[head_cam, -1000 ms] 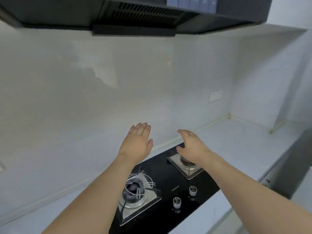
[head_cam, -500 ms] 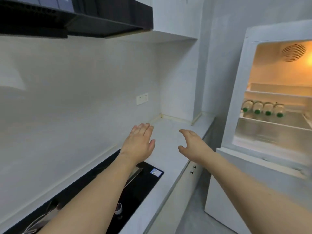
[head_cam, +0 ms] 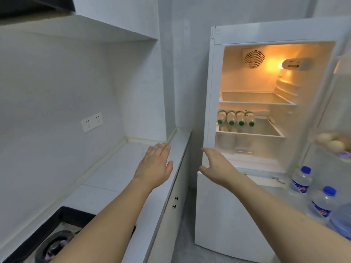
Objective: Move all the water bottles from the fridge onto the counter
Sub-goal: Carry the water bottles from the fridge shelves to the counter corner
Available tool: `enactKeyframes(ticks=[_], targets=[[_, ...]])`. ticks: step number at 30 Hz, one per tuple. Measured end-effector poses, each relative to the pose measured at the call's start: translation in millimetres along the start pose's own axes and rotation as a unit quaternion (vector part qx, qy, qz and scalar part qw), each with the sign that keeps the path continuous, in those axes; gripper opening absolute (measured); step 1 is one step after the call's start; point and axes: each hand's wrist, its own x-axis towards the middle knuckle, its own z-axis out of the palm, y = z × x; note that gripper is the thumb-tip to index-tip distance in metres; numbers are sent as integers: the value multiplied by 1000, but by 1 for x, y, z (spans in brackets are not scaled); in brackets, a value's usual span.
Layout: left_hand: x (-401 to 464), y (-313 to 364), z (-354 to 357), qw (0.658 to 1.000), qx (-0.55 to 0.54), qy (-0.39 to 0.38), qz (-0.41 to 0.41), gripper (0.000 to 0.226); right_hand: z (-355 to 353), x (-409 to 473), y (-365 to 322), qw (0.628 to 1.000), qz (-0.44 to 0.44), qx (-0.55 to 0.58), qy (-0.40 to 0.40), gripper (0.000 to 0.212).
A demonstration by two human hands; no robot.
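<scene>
Water bottles [head_cam: 236, 118], four with green caps, lie on their sides in a row at the left end of the fridge's [head_cam: 256, 103] middle shelf [head_cam: 266, 130], caps toward the open front and touching one another. The shelf above them holds nothing visible, and the lamp glows orange at the upper right of the compartment. On the open door [head_cam: 334, 149] at the right stand two blue-capped bottles [head_cam: 311, 194] in the lower rack, with eggs [head_cam: 334, 144] in a rack above them. Both hands are held out in the air with fingers straight and holding nothing: the left hand [head_cam: 154, 168] over the white tabletop [head_cam: 121, 168], the right hand [head_cam: 218, 166] in front of the fridge's lower left edge, well short of the bottles. A black stove [head_cam: 57, 242] sits at the near end of the tabletop, and a wall socket [head_cam: 92, 122] is on the wall behind.
</scene>
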Motion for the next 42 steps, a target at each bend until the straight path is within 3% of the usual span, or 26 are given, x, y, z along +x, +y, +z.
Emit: enactKeyframes(ticks=[7, 12, 25, 30, 36, 42], targets=[[108, -15, 23, 998, -65, 19, 17, 52, -13, 88, 26, 998, 47, -4, 37, 65], [173, -6, 45, 993, -86, 13, 75, 55, -15, 143, 54, 994, 97, 5, 58, 64], [314, 100, 123, 952, -185, -18, 242, 47, -54, 186, 203, 965, 236, 32, 113, 63], [376, 151, 160, 936, -320, -82, 125, 37, -73, 221, 272, 945, 277, 80, 157, 62], [466, 189, 210, 873, -438, -202, -79, 19, -91, 292, 352, 903, 330, 191, 199, 57], [533, 210, 277, 800, -495, -249, -231, 20, -78, 357, 412, 891, 349, 225, 186, 57]])
